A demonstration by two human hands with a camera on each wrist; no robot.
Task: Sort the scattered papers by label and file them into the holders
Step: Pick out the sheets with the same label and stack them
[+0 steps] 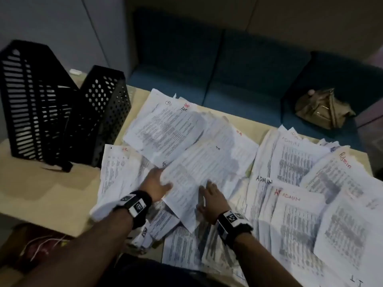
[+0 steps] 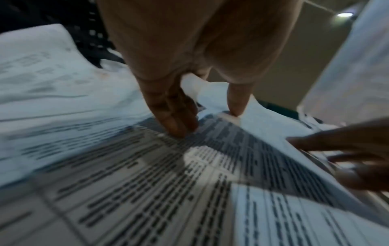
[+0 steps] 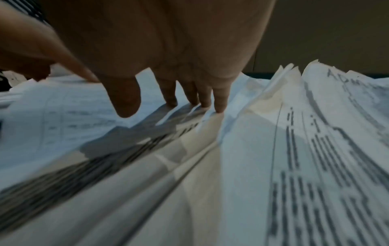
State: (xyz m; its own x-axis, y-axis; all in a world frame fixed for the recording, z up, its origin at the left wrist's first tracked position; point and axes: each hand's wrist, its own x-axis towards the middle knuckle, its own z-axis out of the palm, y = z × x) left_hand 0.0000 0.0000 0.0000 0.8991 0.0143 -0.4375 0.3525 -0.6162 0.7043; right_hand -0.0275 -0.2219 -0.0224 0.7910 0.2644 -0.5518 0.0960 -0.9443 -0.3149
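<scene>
Sorting is judged to be the step in hand: papers (image 1: 207,162) are spread across the table (image 1: 41,193), with sheets marked HR (image 1: 165,129) lying toward the middle and sheets marked ADMIN (image 1: 300,204) fanned out at the right. The left hand (image 1: 157,184) is laid flat on the near edge of an HR sheet with its fingers (image 2: 174,119) straight and pressing down, nothing being gripped. The right hand (image 1: 211,200) is likewise spread on the same heap, fingertips (image 3: 219,106) touching paper and nothing pinched. Two black holders (image 1: 62,112) stand upright at the table's far left, side by side and well apart from both hands; no paper can be made out in them. The next move is thought to call for the HR sheets to be gathered and squared into one stack before being carried leftward. Overlap between the two label groups stands in the way, and loose sheets hang over the near edge. A tan bag (image 1: 323,108) rests on the blue sofa (image 1: 228,69) behind the table.
</scene>
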